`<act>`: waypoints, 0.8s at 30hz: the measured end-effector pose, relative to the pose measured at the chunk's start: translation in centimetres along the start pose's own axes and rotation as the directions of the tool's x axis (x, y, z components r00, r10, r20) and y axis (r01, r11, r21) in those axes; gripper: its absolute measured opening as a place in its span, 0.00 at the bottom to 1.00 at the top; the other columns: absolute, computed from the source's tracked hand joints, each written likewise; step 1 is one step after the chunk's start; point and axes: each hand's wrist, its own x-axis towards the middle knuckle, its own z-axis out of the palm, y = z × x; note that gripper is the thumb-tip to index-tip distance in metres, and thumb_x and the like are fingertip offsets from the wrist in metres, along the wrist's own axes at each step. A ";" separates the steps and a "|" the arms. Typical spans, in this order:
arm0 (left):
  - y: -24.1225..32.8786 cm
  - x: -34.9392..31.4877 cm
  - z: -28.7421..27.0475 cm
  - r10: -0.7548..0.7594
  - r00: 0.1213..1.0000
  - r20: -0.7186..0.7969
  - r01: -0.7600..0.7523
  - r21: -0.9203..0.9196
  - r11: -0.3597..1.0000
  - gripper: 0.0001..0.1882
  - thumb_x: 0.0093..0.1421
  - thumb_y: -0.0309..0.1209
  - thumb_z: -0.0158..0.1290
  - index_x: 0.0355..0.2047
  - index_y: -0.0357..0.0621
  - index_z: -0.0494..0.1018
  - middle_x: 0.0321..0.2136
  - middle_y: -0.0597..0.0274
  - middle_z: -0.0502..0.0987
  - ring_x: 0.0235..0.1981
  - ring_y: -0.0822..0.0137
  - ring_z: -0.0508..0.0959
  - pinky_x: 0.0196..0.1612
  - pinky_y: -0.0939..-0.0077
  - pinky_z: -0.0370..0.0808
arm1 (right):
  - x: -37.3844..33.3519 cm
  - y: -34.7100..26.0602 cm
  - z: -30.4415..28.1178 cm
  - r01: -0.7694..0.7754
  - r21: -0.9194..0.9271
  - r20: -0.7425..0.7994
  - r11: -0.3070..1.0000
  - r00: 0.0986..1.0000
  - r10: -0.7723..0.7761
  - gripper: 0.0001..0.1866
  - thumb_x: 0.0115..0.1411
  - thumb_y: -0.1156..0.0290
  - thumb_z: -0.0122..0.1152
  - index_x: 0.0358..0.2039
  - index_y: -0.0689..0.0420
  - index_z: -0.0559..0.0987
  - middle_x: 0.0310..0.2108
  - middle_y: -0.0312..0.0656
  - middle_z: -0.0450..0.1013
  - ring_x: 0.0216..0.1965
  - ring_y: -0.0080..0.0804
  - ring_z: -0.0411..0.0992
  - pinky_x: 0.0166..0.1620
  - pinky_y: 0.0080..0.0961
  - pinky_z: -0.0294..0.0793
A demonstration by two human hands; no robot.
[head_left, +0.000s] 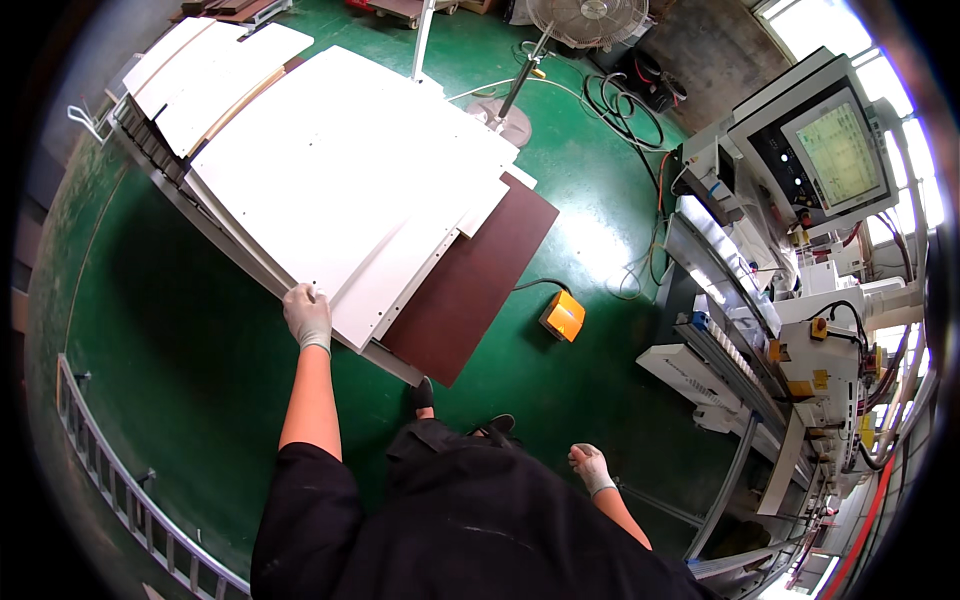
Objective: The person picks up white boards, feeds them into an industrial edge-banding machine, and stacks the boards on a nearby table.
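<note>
White flat panels [350, 170], some with small drilled holes along their edges, lie stacked and overlapping on a long low roller stand at my left front. At the near edge of the stack, my left hand [308, 318] in a pale glove has its fingers closed on the border of a white panel. A dark red-brown board [475, 285] sticks out from under the white ones on the right. My right hand [590, 467], also gloved, hangs apart from everything at my right side, its fingers curled in with nothing visible in them.
An orange foot pedal [563, 316] with a cable sits on the green floor. A standing fan [595, 15] is at the back. On the right stands a machine with a screen [838, 150] and a metal bed. A roller track [130, 490] curves along the lower left.
</note>
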 end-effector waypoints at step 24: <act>-0.2 -8.6 -0.3 0.267 0.961 0.071 -0.276 0.193 0.941 0.16 0.62 0.43 0.49 0.34 0.42 0.72 0.42 0.46 0.70 0.52 0.45 0.65 0.59 0.51 0.60 | 2.4 -0.5 2.6 -0.029 -0.098 0.076 0.995 0.996 0.037 0.18 0.64 0.61 0.58 0.46 0.64 0.76 0.32 0.40 0.76 0.33 0.26 0.73 0.37 0.24 0.73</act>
